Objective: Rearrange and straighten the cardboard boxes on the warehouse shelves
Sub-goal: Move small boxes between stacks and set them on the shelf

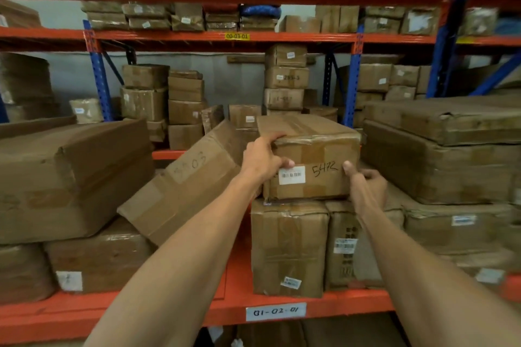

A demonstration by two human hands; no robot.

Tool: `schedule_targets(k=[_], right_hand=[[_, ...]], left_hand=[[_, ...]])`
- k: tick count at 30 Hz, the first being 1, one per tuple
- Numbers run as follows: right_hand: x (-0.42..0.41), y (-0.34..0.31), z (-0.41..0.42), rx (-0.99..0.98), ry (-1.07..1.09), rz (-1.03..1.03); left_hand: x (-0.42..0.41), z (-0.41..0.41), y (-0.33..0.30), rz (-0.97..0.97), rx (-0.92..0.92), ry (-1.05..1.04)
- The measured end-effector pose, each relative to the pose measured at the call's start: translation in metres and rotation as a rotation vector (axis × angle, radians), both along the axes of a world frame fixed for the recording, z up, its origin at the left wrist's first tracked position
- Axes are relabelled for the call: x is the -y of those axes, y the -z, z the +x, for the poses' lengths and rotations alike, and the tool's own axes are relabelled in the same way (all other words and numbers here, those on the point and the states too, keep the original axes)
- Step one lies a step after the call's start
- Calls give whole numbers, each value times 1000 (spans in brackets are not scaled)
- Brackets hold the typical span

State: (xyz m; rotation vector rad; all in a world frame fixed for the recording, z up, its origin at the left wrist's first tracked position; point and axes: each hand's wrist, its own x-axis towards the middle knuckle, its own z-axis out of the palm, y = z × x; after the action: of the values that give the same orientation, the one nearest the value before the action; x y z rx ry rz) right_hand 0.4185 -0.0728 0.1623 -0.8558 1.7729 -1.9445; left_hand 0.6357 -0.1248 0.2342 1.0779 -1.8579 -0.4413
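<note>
A taped cardboard box marked "5472" point(313, 155) with a white barcode label rests on top of two upright boxes point(290, 245) on the orange shelf point(234, 287). My left hand point(263, 159) grips its upper left front corner, fingers over the top edge and thumb on the front face. My right hand point(366, 186) holds its lower right front corner, thumb on the front face. To the left, a larger box marked "5503" point(183, 183) lies tilted, leaning against the stack.
Big flat boxes point(439, 149) are stacked at the right, touching the held box's side. A large box point(70, 175) sits on others at the left. Behind stand further racks with stacked boxes point(284, 82). The shelf beam carries the label "01-02-01" point(275, 311).
</note>
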Motion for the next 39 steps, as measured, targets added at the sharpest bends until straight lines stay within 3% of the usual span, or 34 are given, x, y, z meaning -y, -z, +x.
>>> schedule_targets(k=[3, 8, 11, 20, 24, 27, 30, 32, 35, 39], right_hand=[[-5, -23, -13, 21, 2, 60], [1, -58, -12, -198, 23, 246], [7, -72, -8, -110, -35, 210], [-1, -82, -36, -199, 334, 199], [-3, -85, -48, -239, 399, 263], [3, -94, -34, -525, 475, 242], [18, -102, 0, -900, 363, -46], [28, -108, 33, -1002, 209, -228], [38, -108, 89, -1105, -34, -332], [46, -85, 163, -1087, -371, -145]], left_hand=[[2, -13, -2, -8, 23, 26], [7, -11, 5, 65, -16, 166], [9, -11, 7, 84, -27, 205], [-6, -37, 3, 21, -63, 228], [-10, -56, 5, 37, -59, 254], [-8, -47, 9, 53, 27, 269], [-7, -7, 6, 70, -31, 320], [-6, 30, -1, -21, -196, 213], [-8, 92, -8, -127, -410, -52], [-9, 174, 9, -93, -237, -590]])
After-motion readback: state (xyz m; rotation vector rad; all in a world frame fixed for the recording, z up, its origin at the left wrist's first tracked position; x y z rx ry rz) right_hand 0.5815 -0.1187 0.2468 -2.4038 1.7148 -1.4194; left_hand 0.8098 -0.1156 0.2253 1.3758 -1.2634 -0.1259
